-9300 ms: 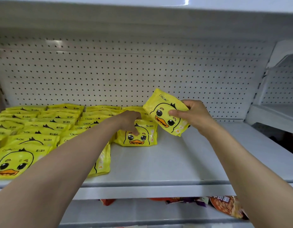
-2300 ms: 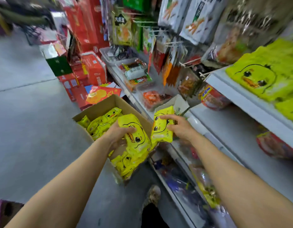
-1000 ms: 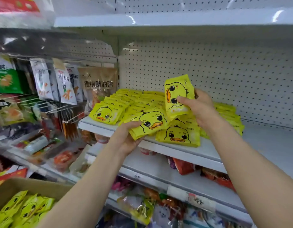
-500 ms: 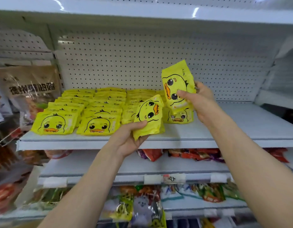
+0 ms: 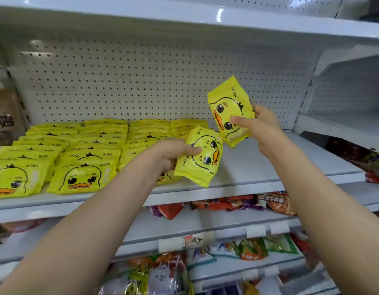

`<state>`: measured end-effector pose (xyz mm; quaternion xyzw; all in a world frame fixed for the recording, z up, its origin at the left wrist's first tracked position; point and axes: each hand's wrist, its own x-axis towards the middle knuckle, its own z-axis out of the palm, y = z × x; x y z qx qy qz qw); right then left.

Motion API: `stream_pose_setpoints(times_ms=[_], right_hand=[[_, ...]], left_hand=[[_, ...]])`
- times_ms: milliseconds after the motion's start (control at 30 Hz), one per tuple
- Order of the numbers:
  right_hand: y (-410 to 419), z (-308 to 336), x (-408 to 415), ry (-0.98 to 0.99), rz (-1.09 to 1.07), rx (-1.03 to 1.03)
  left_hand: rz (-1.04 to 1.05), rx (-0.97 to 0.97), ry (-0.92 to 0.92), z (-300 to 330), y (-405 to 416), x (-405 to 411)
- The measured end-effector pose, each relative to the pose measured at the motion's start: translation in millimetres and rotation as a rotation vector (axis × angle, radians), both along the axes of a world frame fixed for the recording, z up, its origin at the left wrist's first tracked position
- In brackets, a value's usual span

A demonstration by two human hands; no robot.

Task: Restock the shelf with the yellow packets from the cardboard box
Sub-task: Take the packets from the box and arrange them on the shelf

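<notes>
Left hand grips one yellow packet by its left edge, thumb lying across the printed front, fingers curled behind. Packet is a soft, pillow-shaped pouch of glossy film, duck face printed in black and orange, turned sideways; it is held over the front part of the shelf, at the right end of the stocked rows.

Right hand pinches a second packet, thumb on the duck face, fingers wrapped round the back edge. This one is raised higher, in front of the pegboard back panel, tilted, with its crimped end seal uppermost.

Stocked packets lie flat in overlapping rows, front to back, filling the left and middle of the shelf; film shows slight wrinkles and glare. Shelf board is smooth white painted metal, right portion bare. Back panel is white sheet with a regular grid of small round holes.

Shelf below carries crumpled red and orange snack bags; lower still, mixed green and white pouches behind blank price tags. Cardboard box not in view
</notes>
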<state>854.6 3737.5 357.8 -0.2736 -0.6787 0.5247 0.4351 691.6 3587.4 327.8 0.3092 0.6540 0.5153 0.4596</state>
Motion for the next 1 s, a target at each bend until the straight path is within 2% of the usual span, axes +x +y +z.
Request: stream_pose_setpoints(times_ms=[167,267,400,600,833,1000], right_hand=[[36.8,2.7,8.5,-0.056,-0.038,0.041],[55.2,5.4,13.5,-0.12,-0.037,0.074],[70.0,7.5,17.5,-0.2,-0.022,0.138],[85.7,1.8,17.8,-0.27,0.051,0.154],[92.9,-7.0,17.5,-0.405,0.167,0.169],[94.3,-14.4,17.7,-0.447,0.228,0.157]], left_hand=[[-0.038,-0.172,0.587,21.5,46.3,-0.3],[-0.101,-0.244,0.765,18.4,74.7,-5.6],[-0.237,-0.308,0.883,8.2,96.5,-11.8],[-0.291,-0.323,0.996,-9.3,111.0,-25.0],[-0.236,-0.263,1.167,-18.3,113.8,-46.1],[-0.22,-0.207,1.172,-25.4,113.9,-54.4]])
